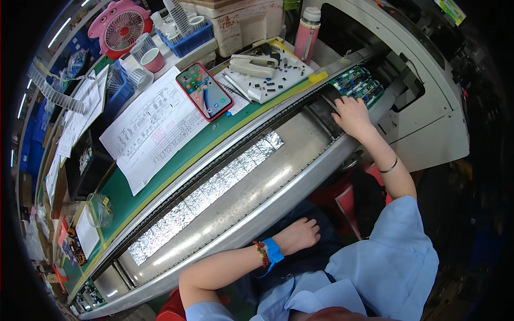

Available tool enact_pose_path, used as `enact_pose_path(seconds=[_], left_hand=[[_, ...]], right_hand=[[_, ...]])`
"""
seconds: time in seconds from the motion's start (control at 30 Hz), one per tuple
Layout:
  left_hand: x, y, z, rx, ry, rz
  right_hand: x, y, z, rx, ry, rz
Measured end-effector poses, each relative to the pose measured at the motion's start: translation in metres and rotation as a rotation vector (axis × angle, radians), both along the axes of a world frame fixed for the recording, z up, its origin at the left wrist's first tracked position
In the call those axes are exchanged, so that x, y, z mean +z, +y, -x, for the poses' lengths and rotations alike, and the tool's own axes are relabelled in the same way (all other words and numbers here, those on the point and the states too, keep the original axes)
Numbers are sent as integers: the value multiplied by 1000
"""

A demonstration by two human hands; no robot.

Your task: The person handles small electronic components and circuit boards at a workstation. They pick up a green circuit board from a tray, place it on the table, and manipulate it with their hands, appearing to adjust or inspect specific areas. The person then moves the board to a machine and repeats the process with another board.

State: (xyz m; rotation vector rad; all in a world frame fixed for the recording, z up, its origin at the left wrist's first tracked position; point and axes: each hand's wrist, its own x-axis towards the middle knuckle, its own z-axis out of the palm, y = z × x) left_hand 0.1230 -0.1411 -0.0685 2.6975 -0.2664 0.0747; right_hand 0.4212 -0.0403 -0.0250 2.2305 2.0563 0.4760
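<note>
My right hand [350,115] reaches forward along the conveyor [278,187], fingers spread, with the fingertips on the near edge of a green circuit board [357,83] that lies on the conveyor rails at the mouth of a white machine [428,112]. It grips nothing. My left hand [302,234] rests on my lap below the conveyor's metal rim, fingers loosely curled and empty. A blue wrist strap [273,250] and a bead bracelet sit on that wrist.
On the green bench behind the conveyor lie a red-cased phone [206,91], a printed drawing sheet [155,128], and a white tray [270,77] with small black parts and a beige hand tool [254,65]. Further back stand a pink bottle [308,32], a pink fan [120,27] and blue bins [187,37].
</note>
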Motion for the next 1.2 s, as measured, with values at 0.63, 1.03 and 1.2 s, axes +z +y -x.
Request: enact_pose_path(seconds=[0.63,1.03,1.2], left_hand=[[-1,-2,-1,13,-16,10],[0,-2,-2,17,-38,13],[-6,-6,-3,51,-77,8]], right_hand=[[-8,16,-82,-202,-54,72],[-11,52,-180,-517,-86,268],[-28,56,-234,-517,24,244]])
